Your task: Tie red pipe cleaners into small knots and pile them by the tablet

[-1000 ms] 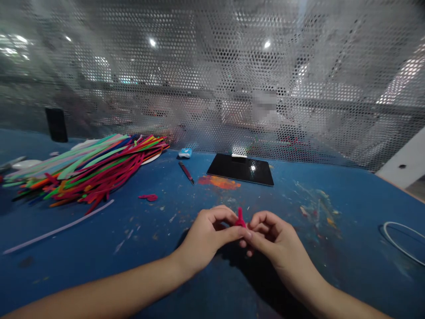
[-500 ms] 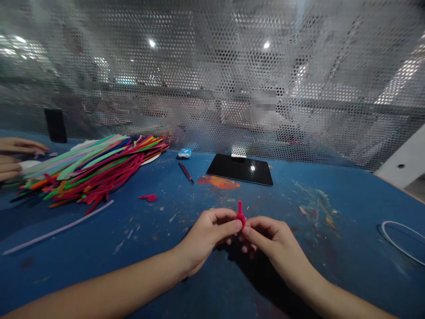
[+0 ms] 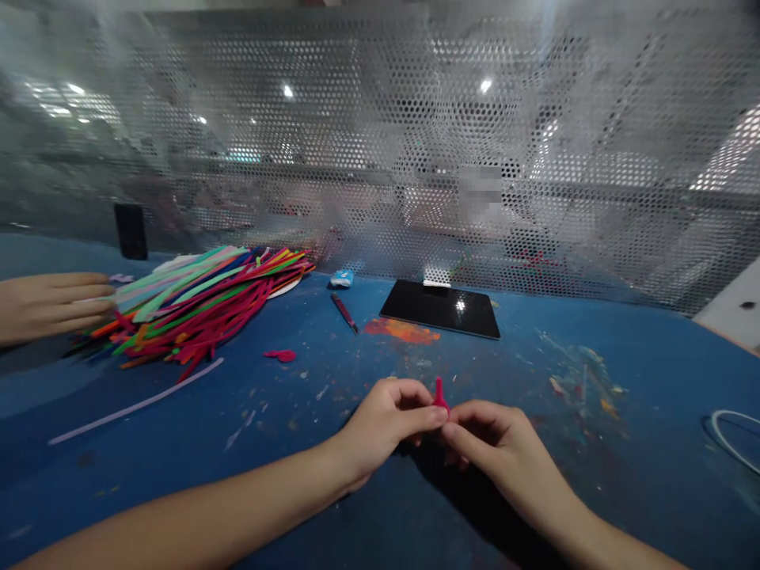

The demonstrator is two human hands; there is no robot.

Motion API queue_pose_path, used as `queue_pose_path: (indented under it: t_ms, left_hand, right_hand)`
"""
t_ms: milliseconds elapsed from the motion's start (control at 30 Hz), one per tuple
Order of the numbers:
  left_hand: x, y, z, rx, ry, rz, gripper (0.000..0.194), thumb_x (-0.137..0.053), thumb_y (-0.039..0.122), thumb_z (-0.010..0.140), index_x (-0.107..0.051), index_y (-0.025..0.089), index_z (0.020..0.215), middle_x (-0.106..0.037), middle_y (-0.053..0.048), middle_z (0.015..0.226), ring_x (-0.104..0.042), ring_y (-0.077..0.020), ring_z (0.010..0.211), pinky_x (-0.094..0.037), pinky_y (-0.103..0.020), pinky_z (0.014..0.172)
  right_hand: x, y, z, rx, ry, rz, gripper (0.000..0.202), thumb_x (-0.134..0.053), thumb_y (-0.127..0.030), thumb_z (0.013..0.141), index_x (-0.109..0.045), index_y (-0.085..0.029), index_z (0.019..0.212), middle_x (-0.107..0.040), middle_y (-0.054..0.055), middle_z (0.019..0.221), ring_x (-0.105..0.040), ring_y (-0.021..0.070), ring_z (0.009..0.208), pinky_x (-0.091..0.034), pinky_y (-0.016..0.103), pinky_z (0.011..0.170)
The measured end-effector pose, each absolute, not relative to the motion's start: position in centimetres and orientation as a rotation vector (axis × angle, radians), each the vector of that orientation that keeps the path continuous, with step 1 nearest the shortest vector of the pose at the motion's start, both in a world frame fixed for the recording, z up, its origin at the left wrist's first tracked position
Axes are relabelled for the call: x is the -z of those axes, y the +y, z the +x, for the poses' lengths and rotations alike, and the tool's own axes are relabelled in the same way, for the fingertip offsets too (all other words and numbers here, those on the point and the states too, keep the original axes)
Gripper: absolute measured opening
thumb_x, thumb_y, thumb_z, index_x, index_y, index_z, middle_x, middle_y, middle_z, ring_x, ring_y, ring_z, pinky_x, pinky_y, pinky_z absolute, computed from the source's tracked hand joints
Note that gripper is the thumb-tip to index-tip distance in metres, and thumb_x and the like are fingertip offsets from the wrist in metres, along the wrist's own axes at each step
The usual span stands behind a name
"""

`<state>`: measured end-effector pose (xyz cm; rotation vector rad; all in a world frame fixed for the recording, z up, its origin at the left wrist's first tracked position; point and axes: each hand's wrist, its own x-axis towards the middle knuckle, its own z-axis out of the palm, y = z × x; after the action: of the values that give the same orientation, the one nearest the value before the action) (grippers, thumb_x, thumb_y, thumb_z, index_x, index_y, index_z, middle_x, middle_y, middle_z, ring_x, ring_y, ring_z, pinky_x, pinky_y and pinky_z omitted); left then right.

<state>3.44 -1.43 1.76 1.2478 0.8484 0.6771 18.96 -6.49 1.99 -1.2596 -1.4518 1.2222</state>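
Blue table (image 3: 297,404) below, my left hand (image 3: 385,423) pinches the pink coil (image 3: 439,396), long axis upright; right hand (image 3: 504,443) at its lower right edge, can't tell if pinching.

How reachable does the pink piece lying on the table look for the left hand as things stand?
Probably yes: nothing appears to stand between the left hand and the lying pink piece, though that hand pinches another pink piece.
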Motion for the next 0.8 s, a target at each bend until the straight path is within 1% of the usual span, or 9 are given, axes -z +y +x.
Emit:
queue_pose_path:
  t_ms: [133, 233, 333, 500, 667, 800]
  left_hand:
    - [-1.9, -1.5, 3.4, -0.65, 0.798, 1.232, 0.016, -0.066, 0.027, 0.067, -0.059, 0.014, 0.062, -0.054, 0.004, 0.056, -0.044, -0.006, 0.051, -0.034, -0.018, 0.05]
    - [-1.9, -1.7, 3.5, -0.728, 0.797, 1.2, 0.013, -0.066, 0.025, 0.068, -0.063, 0.014, 0.072, -0.057, 0.002, 0.064, -0.048, -0.0067, 0.056, -0.037, -0.018, 0.054]
    - [-1.8, -1.9, 3.7, -0.809, 0.798, 1.151, 0.017, -0.068, 0.023, 0.067, -0.063, 0.014, 0.081, -0.058, 0.001, 0.067, -0.049, -0.0072, 0.06, -0.038, -0.018, 0.056]
    - [-1.8, -2.0, 3.7, -0.836, 0.795, 1.132, 0.016, -0.071, 0.02, 0.062, -0.062, 0.013, 0.074, -0.058, 0.002, 0.063, -0.049, -0.0067, 0.056, -0.038, -0.019, 0.055]
    - [-1.8, -1.9, 3.6, -0.805, 0.749, 1.146, 0.012, -0.07, 0.017, 0.062, -0.059, 0.014, 0.065, -0.059, 0.003, 0.063, -0.049, -0.0061, 0.054, -0.038, -0.019, 0.054]
    - [-1.5, -1.7, 3.6, -0.81, 0.741, 1.138, 0.014, -0.071, 0.019, 0.062, -0.058, 0.013, 0.064, -0.06, 0.002, 0.06, -0.052, -0.0077, 0.053, -0.04, -0.02, 0.054]
  right_hand:
    - [-1.8, -6.4, 18.9, -1.198, -1.478, -1.267, 0.016, -0.057, -0.03, 0.078, -0.066, -0.016, 0.074, -0.061, 0.0, 0.059, -0.052, 0.0107, 0.054, -0.04, 0.022, 0.053]
    - [-1.7, -6.3, 18.9, -1.191, -1.452, -1.277, 0.017, -0.057, -0.03, 0.077, -0.065, -0.016, 0.072, -0.059, -0.001, 0.056, -0.05, 0.0104, 0.051, -0.039, 0.022, 0.051]
    - [-1.4, -6.3, 18.7, -1.218, -1.409, -1.26, 0.018, -0.057, -0.032, 0.077, -0.063, -0.015, 0.071, -0.058, -0.001, 0.057, -0.05, 0.0103, 0.05, -0.039, 0.022, 0.049]
    - [-1.1, -6.4, 18.5, -1.263, -1.418, -1.236, 0.02, -0.057, -0.034, 0.077, -0.06, -0.015, 0.07, -0.055, -0.002, 0.055, -0.049, 0.0096, 0.05, -0.038, 0.021, 0.048]
    - [-1.1, -6.5, 18.5, -1.284, -1.427, -1.217, 0.021, -0.058, -0.035, 0.076, -0.061, -0.015, 0.07, -0.056, -0.002, 0.056, -0.05, 0.0095, 0.05, -0.039, 0.021, 0.05]
    - [-0.7, -6.1, 18.7, -1.39, -1.377, -1.167, 0.024, -0.057, -0.036, 0.077, -0.061, -0.014, 0.069, -0.056, -0.002, 0.057, -0.051, 0.0088, 0.05, -0.04, 0.021, 0.049]
